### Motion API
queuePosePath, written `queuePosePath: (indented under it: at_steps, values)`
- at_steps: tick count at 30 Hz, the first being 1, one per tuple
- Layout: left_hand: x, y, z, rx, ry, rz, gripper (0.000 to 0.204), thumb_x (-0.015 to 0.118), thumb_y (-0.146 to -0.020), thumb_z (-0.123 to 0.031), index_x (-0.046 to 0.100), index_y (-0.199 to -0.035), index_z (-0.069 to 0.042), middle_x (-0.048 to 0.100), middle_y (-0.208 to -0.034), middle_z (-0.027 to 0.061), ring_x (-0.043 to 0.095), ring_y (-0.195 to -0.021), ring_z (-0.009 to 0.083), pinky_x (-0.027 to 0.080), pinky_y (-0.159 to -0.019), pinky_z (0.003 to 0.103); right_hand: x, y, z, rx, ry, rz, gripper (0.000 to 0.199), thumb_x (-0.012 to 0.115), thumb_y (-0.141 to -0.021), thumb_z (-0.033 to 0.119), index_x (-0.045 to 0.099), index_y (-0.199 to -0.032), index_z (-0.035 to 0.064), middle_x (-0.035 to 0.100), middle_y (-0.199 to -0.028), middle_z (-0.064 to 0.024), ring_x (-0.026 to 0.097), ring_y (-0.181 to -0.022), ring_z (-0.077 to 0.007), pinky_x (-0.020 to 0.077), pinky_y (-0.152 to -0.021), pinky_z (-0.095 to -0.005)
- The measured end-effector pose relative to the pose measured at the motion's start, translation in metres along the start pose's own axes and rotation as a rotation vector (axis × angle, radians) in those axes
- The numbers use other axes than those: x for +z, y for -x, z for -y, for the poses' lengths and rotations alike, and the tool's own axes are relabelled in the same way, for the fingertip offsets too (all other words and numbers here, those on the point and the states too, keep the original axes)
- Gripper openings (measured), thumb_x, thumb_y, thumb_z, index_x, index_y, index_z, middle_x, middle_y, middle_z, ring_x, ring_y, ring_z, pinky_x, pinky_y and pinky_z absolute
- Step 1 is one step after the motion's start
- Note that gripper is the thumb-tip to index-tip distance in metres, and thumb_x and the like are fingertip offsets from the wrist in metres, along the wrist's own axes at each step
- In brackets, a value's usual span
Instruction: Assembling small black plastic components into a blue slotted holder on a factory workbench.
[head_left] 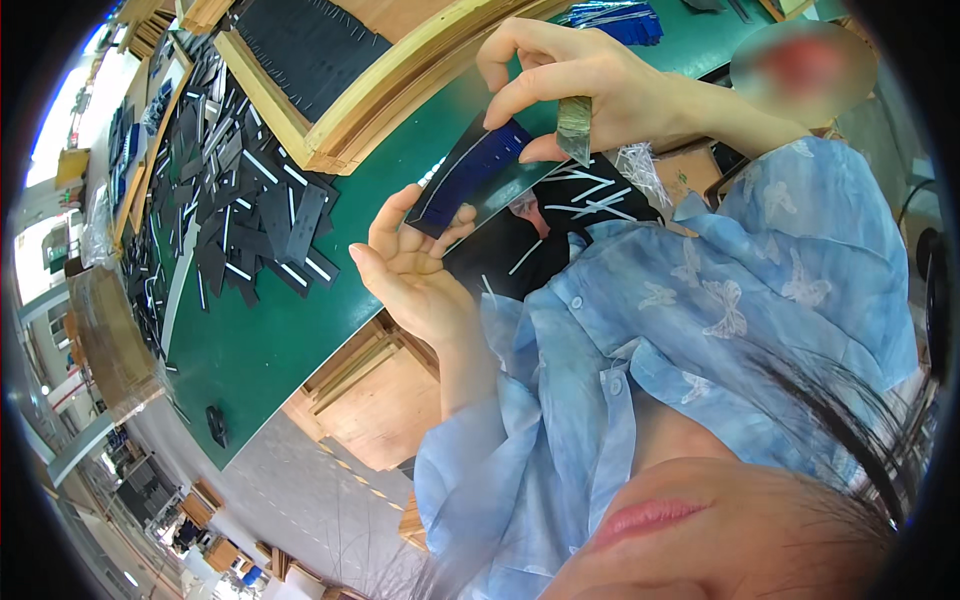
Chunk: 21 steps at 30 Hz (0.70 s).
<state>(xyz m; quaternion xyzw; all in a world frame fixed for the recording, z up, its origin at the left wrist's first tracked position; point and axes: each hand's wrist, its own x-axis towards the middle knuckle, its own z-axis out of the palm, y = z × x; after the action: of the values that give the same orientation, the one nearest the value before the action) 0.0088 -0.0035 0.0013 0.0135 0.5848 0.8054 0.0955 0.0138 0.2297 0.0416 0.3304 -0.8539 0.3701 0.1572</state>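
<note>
My left hand (410, 268) is palm-up in the middle of the view, pinching the lower end of a curved dark blue strip (470, 170) between thumb and fingers. My right hand (570, 80) is above and to the right. Its thumb and forefinger grip a small greyish metal blade (574, 128) against the strip's upper end. Under both hands lies a black sheet (560, 215) with thin white slivers scattered on it, partly covered by my blue sleeve.
A green table top (260, 340) carries a heap of black strips with white edges (250, 220). Light wooden frames (400, 80) hold a black mat at the top. Blue pieces (615, 20) lie at the far edge, white shavings (640, 165) by my right wrist.
</note>
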Motion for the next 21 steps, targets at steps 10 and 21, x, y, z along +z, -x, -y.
queuePosePath:
  at_steps: [10, 21]
  values:
    - [0.002, 0.0009, 0.0017, 0.006, 0.001, 0.015, 0.064, 0.021, -0.097, -0.047, 0.051, -0.109, 0.008, 0.063, -0.094, 0.0248, 0.065, -0.072, 0.0299, 0.055, -0.065, 0.033, 0.0062, 0.0036, -0.002, 0.025, 0.043, -0.018, 0.04, 0.08, -0.063, 0.008, 0.064, -0.099, 0.0085, 0.047, -0.099, -0.0041, 0.044, -0.067, -0.0137, 0.037, -0.057, -0.0255]
    - [0.0039, 0.0013, 0.0011, 0.011, -0.016, 0.013, 0.063, 0.021, -0.098, -0.046, 0.051, -0.11, 0.008, 0.063, -0.095, 0.0242, 0.065, -0.071, 0.0295, 0.055, -0.065, 0.033, -0.0003, 0.0023, 0.0036, 0.051, -0.002, -0.004, 0.039, 0.08, -0.063, 0.01, 0.064, -0.099, 0.009, 0.048, -0.099, -0.0042, 0.044, -0.067, -0.0144, 0.0372, -0.058, -0.0256]
